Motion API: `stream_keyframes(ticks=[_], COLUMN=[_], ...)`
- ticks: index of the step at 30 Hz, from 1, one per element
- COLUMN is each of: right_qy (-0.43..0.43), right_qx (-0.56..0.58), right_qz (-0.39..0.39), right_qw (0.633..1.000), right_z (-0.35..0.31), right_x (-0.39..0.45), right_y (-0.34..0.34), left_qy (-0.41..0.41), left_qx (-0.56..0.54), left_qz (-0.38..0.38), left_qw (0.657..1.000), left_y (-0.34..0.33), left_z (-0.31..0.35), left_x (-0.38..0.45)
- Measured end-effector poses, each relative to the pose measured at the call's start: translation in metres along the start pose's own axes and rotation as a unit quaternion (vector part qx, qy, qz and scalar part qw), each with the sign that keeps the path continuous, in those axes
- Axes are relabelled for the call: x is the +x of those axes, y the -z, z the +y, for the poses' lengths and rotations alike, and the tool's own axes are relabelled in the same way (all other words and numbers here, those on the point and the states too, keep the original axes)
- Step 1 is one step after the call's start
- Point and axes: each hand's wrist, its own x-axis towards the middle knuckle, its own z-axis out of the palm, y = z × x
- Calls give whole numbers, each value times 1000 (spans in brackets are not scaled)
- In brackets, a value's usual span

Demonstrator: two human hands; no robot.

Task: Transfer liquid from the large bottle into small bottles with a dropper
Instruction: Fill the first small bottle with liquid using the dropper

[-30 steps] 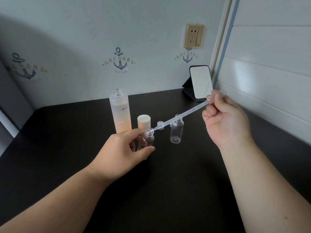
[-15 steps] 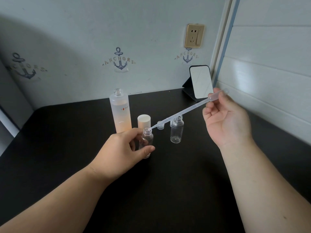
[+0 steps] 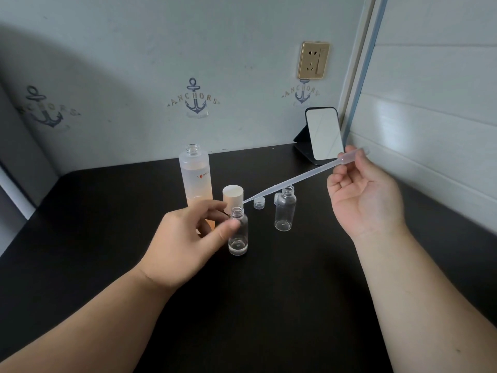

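Note:
The large bottle point(image 3: 196, 179), uncapped and holding peach liquid, stands at the back of the black table point(image 3: 269, 305). In front of it a small clear bottle point(image 3: 238, 238) stands upright with a little liquid at its bottom. My left hand point(image 3: 183, 246) pinches its neck lightly between thumb and forefinger. My right hand point(image 3: 363, 200) holds the bulb end of the clear dropper point(image 3: 290, 181). The dropper's tip hangs just above and right of that bottle's mouth, outside it. A second small bottle point(image 3: 285, 211) stands open and looks empty to the right.
The large bottle's beige cap point(image 3: 233, 193) stands behind the held small bottle. A small clear cap point(image 3: 259, 203) lies beside the second bottle. A folding mirror point(image 3: 324, 133) stands in the back right corner. Walls close the table at the back and right.
The dropper's tip has come out of the small bottle's mouth and risen. My left hand has loosened from a full grip to a light pinch, and the bottle now stands upright on the table.

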Motion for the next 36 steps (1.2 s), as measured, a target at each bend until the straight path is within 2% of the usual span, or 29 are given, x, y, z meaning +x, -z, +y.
stream_keyframes(ticks=[2, 4, 6, 8, 11, 13, 15, 26, 36], right_qy=[1, 0, -1, -3, -7, -9, -7, 2, 45], right_qx=[5, 7, 6, 8, 8, 9, 7, 35, -40], right_qz=[0, -1, 0, 2, -2, -7, -14, -33, -33], right_qw=[1000, 1000, 1000, 1000, 1000, 1000, 1000, 999, 998], right_z=[0, 1, 3, 3, 5, 6, 7, 5, 4], right_x=[0, 0, 0, 0, -1, -2, -2, -4, 0], right_y=[0, -1, -1, -2, -3, -4, -5, -7, -2], left_qy=[-13, 11, 48, 86, 130, 142, 148, 97, 65], left_qx=[-29, -21, -18, -23, -31, 7, 38, 44, 102], left_qz=[87, 181, 230, 203, 114, 91, 93, 70, 95], left_qw=[996, 983, 972, 975, 984, 986, 984, 992, 988], left_y=[2, 3, 5, 5, 1, -2, -3, 1, 2], left_z=[1, 0, -4, -10, -18, -21, -21, -3, -9], left_x=[-2, 0, 6, 12, 19, 22, 24, 16, 15])
